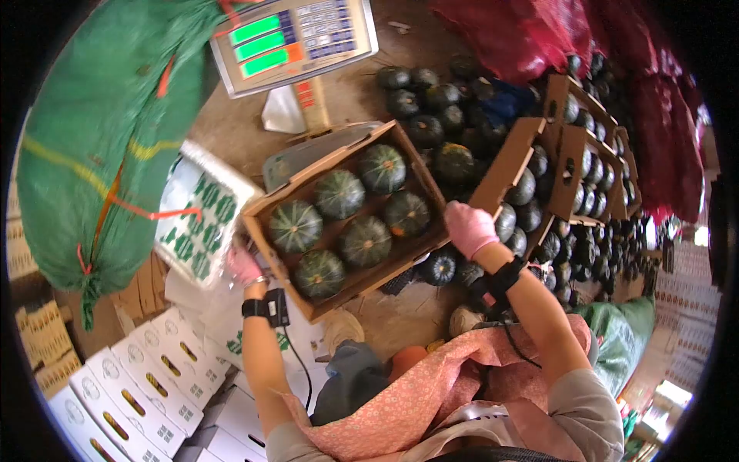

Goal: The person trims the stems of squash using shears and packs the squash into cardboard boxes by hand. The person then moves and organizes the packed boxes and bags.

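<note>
An open cardboard box (350, 223) holds several dark green squashes (340, 194) and is tilted in front of me, over the platform of a scale (289, 165). My left hand (245, 264), in a pink glove, is at the box's left end, its fingers partly hidden by the box edge. At the right end, my right hand (469, 229), also gloved in pink, grips the box wall. The scale's display (262, 44), lit green, stands beyond the box.
A large green sack (108, 131) and a white printed box (202, 215) are at the left. White cartons (146, 377) lie lower left. Loose squashes (443, 96), more filled cardboard boxes (504, 165) and red net sacks (516, 35) occupy the right.
</note>
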The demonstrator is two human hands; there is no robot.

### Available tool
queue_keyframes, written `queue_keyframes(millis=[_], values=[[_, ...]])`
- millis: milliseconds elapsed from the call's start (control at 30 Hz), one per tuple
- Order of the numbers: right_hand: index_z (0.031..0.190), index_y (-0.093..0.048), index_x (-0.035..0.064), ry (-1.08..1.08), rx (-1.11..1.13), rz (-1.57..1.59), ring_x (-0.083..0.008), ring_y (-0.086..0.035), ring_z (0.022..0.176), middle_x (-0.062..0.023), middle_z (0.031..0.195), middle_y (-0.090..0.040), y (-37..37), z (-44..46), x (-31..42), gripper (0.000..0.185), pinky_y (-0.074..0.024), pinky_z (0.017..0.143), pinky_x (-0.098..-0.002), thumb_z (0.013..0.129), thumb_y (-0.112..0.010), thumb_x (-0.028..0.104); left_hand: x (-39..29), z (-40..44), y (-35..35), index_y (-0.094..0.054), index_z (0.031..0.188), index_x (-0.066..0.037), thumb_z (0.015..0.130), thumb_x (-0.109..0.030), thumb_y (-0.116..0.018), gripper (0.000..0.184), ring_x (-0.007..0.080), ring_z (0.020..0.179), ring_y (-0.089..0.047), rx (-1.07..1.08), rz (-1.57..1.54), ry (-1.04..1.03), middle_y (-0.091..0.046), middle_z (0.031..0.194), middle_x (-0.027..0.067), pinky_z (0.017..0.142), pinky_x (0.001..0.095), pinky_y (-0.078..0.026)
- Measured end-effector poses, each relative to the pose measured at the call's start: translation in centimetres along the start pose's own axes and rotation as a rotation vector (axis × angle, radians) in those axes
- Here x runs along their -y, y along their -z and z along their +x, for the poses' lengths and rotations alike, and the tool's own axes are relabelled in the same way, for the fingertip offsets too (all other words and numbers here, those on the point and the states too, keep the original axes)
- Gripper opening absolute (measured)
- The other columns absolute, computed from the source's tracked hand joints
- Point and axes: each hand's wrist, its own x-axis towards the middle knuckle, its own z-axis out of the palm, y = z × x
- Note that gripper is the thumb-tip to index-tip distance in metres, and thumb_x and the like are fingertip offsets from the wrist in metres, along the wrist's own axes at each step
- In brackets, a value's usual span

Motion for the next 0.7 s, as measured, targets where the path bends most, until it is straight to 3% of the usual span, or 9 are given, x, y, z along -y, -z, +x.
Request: queue_keyframes(millis=[33,167,200,300,333,367,433,500,700], values=[[0.085,-0.053,0.0064,-0.03,-0.036,0.106,-0.0336,-0.065,0.071,-0.0145,0.081,-0.064,-0.2,-1.0,0.2,0.011,-0.0524,0.061,-0.0425,0.084,-0.048,0.016,0.7,0.3,0.7,-0.065,0.095,0.001,0.092,-0.034,-0.047,0.039,0.0284,0.077,-0.061,-0.006,0.259,-0.085,-0.065,0.089,0.0177,0.068,0.0368,-0.047],[0.083,-0.05,0.0066,0.086,-0.335,0.427,-0.0359,-0.062,0.068,-0.0115,0.078,-0.061,-2.7,-2.9,-0.1,0.01,-0.0498,0.058,-0.0428,0.085,-0.049,0.017,-1.4,-1.5,1.0,-0.059,0.099,-0.004,0.093,-0.04,-0.045,0.039,0.0239,0.071,-0.061,0.151,-0.106,0.256,-0.063,0.087,0.0087,0.061,0.0361,-0.049],[0.094,-0.054,0.0058,0.001,-0.211,0.518,-0.0289,-0.064,0.082,-0.0118,0.09,-0.063,-2.4,-3.0,-0.2,0.021,-0.0497,0.069,-0.0389,0.089,-0.048,0.025,-2.5,-2.1,1.6,-0.057,0.1,-0.006,0.093,-0.041,-0.044,0.038,0.0224,0.07,-0.06,0.259,-0.216,0.371,-0.062,0.086,0.0063,0.061,0.0356,-0.049],[0.112,-0.055,0.0079,-0.212,-0.196,1.467,-0.0204,-0.058,0.101,-0.0096,0.105,-0.062,-9.1,-2.5,-1.0,0.038,-0.0453,0.084,-0.035,0.093,-0.044,0.039,-3.1,-3.4,3.0,-0.057,0.094,-0.014,0.095,-0.043,-0.039,0.034,0.0184,0.067,-0.056,0.646,-0.472,0.608,-0.058,0.077,0.0029,0.063,0.0347,-0.048],[0.125,-0.05,0.0104,-0.371,0.043,1.988,-0.0166,-0.049,0.112,-0.0057,0.118,-0.057,-9.7,-3.0,-0.2,0.055,-0.0368,0.096,-0.0327,0.093,-0.037,0.052,-0.1,-2.4,3.3,-0.054,0.105,-0.012,0.094,-0.042,-0.038,0.036,0.021,0.078,-0.058,1.012,-0.811,0.706,-0.059,0.089,0.0056,0.07,0.0359,-0.05],[0.128,-0.048,0.0109,-0.51,0.184,2.108,-0.0203,-0.049,0.114,-0.0041,0.122,-0.055,-8.7,-3.4,0.7,0.06,-0.0356,0.098,-0.0355,0.092,-0.033,0.056,0.0,-3.1,3.7,-0.053,0.106,-0.012,0.094,-0.043,-0.038,0.037,0.0213,0.079,-0.057,1.005,-0.699,0.707,-0.059,0.091,0.0057,0.071,0.0362,-0.049],[0.133,-0.043,0.0117,-0.445,0.166,2.387,-0.0207,-0.046,0.118,-0.0044,0.129,-0.05,-12.0,-2.6,1.9,0.067,-0.0329,0.101,-0.0405,0.089,-0.032,0.062,0.6,-4.6,3.3,-0.053,0.108,-0.012,0.093,-0.045,-0.038,0.039,0.0219,0.082,-0.057,0.964,-0.513,0.69,-0.058,0.093,0.006,0.072,0.0367,-0.049],[0.137,-0.038,0.0154,-0.413,0.23,2.533,-0.0216,-0.04,0.124,-0.0025,0.135,-0.044,-14.0,-2.2,1.6,0.073,-0.0303,0.102,-0.0473,0.086,-0.033,0.068,1.6,-5.6,3.1,-0.052,0.109,-0.011,0.093,-0.046,-0.038,0.041,0.0225,0.084,-0.056,0.955,-0.408,0.67,-0.057,0.095,0.0063,0.074,0.0371,-0.048],[0.138,-0.037,0.0154,-0.408,0.144,2.436,-0.0217,-0.039,0.125,-0.0047,0.135,-0.043,-13.5,-3.5,3.0,0.072,-0.0321,0.101,-0.0467,0.087,-0.034,0.066,2.6,-6.3,3.2,-0.05,0.114,-0.011,0.091,-0.051,-0.037,0.048,0.0243,0.091,-0.054,0.961,-0.293,0.591,-0.055,0.103,0.0072,0.08,0.0386,-0.046]])
